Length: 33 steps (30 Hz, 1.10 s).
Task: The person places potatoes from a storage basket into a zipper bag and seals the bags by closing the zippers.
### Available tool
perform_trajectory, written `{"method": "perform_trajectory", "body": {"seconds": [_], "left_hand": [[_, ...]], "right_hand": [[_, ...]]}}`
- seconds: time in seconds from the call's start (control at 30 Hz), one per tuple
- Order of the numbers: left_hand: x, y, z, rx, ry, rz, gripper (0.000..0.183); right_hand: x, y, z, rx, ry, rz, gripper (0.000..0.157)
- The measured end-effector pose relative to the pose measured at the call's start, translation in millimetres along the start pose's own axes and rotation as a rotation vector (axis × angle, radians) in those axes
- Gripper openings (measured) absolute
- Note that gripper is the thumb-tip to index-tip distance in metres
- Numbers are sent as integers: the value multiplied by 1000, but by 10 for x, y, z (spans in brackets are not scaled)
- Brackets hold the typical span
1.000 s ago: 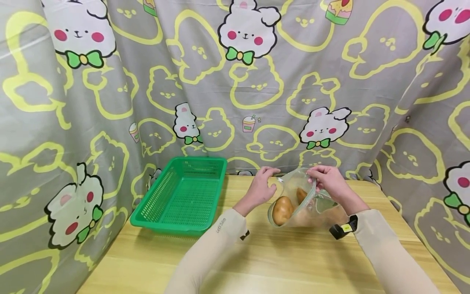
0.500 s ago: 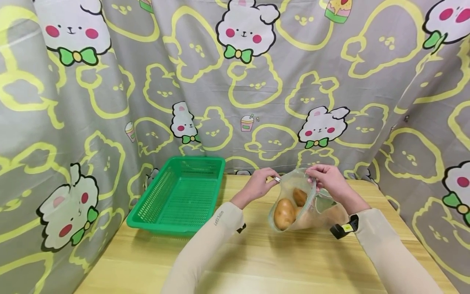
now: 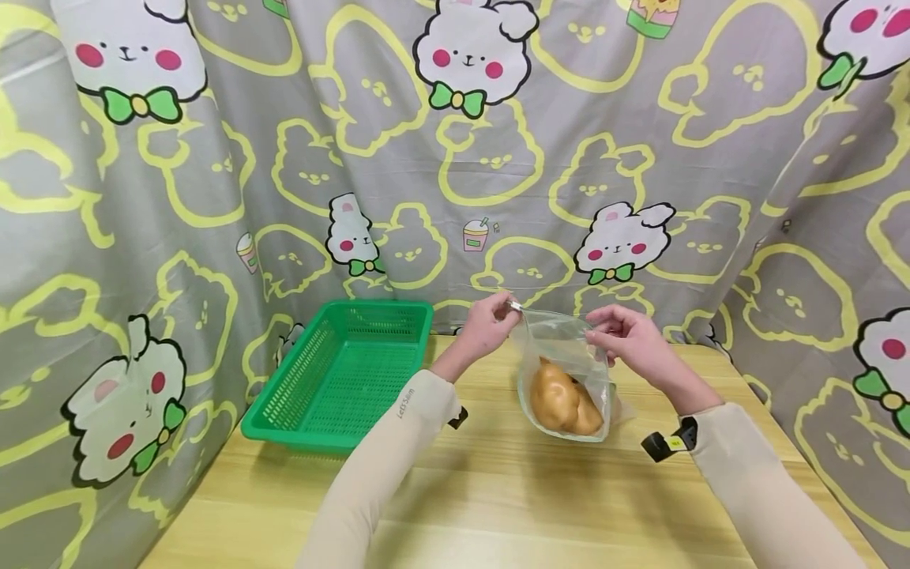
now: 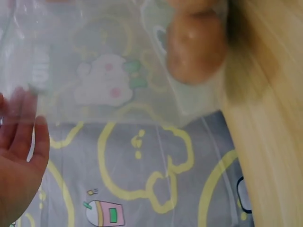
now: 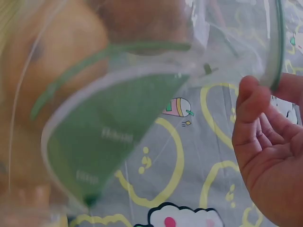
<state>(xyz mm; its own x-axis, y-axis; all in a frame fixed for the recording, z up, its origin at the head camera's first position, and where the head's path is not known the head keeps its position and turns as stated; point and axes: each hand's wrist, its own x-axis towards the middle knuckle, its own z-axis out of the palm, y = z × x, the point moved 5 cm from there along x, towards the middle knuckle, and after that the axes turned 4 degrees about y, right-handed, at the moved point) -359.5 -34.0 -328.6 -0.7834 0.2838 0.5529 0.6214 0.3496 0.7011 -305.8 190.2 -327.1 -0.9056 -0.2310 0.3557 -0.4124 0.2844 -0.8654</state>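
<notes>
A clear zip bag [image 3: 558, 336] with several potatoes [image 3: 558, 399] inside hangs upright between both hands, just over the table or touching it; I cannot tell which. My left hand [image 3: 486, 325] pinches its upper left corner by a small white zip slider [image 3: 515, 305]. At the upper right edge, my right hand [image 3: 633, 340] pinches the rim between thumb and finger. A blurred potato [image 4: 196, 49] shows through the plastic in the left wrist view. The right wrist view reveals a green printed panel [image 5: 113, 127] on the bag.
A green plastic basket [image 3: 348, 387] with slotted sides stands on the left of the wooden table [image 3: 512, 506]. A grey curtain [image 3: 398, 174] with yellow outlines and white cartoon animals hangs behind the table and along both sides.
My left hand first closed on the bag's slider corner, then drew it up and to the left. The bag has swung upright and its mouth is stretched between the hands.
</notes>
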Motion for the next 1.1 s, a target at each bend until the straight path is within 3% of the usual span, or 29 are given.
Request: {"method": "perform_trajectory", "body": {"seconds": [0.13,0.3,0.43,0.63,0.73,0.97,1.1], "left_hand": [[62,10,-89,37,111,5,10],[126,-24,-181,61,210,-30,7],[170,-59,-249,98,257,-47,7],[206,-96,-323,123,277,-73,7],[221,-111,-372,117,296,-85,7],[264,-196,-550,124,375,-124,6],[272,-250,-631,115,406,-145,7]], "right_hand": [[-52,-107,100,-112,-29,-115,29],[-146,-236,242,-277,-68,-277,14],[-222,-275,361,-320,-122,-350,14],[-319,-271,549,-403,-180,-468,22],[-366,-247,603,-422,-191,-481,23],[-446,-181,617,-461,-214,-356,10],[-458,-174,613,-524,-149,-401,19]]}}
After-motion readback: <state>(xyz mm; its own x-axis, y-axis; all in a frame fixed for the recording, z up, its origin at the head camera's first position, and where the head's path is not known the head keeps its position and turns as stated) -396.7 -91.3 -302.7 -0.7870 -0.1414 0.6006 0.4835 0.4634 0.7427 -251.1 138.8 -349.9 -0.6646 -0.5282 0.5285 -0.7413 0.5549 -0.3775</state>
